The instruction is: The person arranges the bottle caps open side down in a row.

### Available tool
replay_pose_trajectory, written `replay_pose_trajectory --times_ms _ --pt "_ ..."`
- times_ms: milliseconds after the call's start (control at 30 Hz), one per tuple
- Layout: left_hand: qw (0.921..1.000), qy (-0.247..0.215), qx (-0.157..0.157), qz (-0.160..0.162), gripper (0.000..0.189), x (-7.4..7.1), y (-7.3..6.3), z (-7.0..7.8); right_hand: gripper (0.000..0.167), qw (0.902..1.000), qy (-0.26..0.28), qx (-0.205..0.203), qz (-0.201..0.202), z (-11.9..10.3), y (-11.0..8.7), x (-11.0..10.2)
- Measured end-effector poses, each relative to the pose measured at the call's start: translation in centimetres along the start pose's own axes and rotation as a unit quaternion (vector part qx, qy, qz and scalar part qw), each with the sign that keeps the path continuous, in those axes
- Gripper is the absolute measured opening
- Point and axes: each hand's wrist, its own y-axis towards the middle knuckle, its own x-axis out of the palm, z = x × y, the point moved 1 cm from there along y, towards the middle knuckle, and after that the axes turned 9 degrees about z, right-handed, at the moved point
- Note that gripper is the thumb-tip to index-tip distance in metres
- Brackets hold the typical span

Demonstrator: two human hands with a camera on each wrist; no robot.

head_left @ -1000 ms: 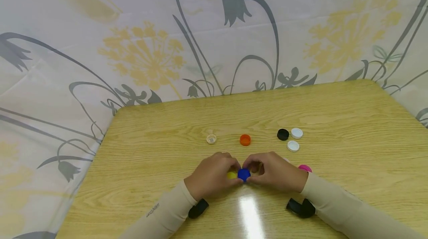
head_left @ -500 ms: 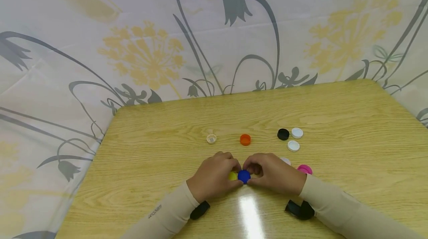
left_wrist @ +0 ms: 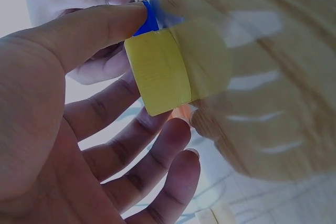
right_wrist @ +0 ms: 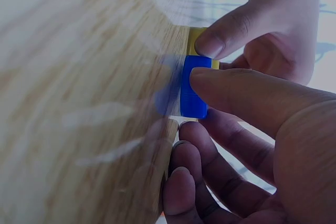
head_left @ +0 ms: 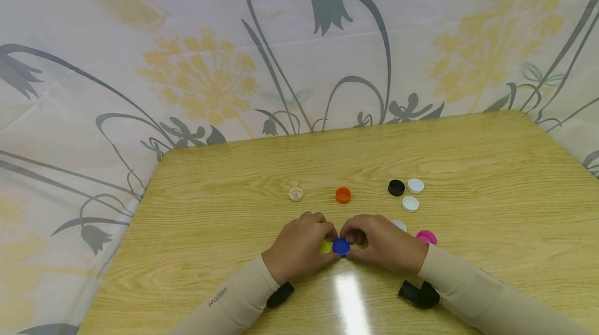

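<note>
A blue bottle cap (head_left: 341,247) rests on the wooden table between both hands. My left hand (head_left: 301,248) reaches over a yellow bottle cap (left_wrist: 158,72) and pinches the blue one from the left, its thumb tip at the cap's near edge. Yellow and blue caps stand side by side, and the left fingers partly hide the yellow one in the head view. From the right, my right hand (head_left: 386,243) pinches the blue cap between thumb and index finger, thumb (right_wrist: 210,85) against its side wall. The other right fingers are curled loosely close to the tabletop.
Beyond the hands lie a beige cap (head_left: 296,194), an orange cap (head_left: 343,195), a black cap (head_left: 396,188) and several white caps (head_left: 411,204). A pink cap (head_left: 426,237) sits by the right wrist. A flower-printed cloth (head_left: 299,49) hangs behind the table (head_left: 224,189).
Both hands have shifted very slightly toward the body with the blue cap. Its top now shows a lighter rim. More of the white cap behind the right hand is visible.
</note>
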Motion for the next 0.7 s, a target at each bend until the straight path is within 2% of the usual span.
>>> replay_pose_trajectory --times_ms 267,400,567,700 --pt "1.0000 -0.006 0.001 -0.007 0.029 -0.2 0.0 -0.3 0.016 1.0000 0.006 0.003 -0.003 0.1 0.0 0.0" --pt "0.9999 -0.010 -0.002 -0.013 0.032 -0.6 0.2 -0.5 0.016 0.9999 0.009 -0.010 -0.001 0.0 0.0 -0.3" --pt "0.9995 -0.024 -0.022 0.002 0.030 -1.2 0.5 -1.2 0.018 0.9999 -0.005 -0.015 0.006 0.0 0.2 -0.8" --pt "0.9967 -0.057 -0.053 0.023 0.024 -1.6 0.7 -1.9 0.017 0.9996 -0.019 -0.016 0.014 0.0 0.7 -1.1"
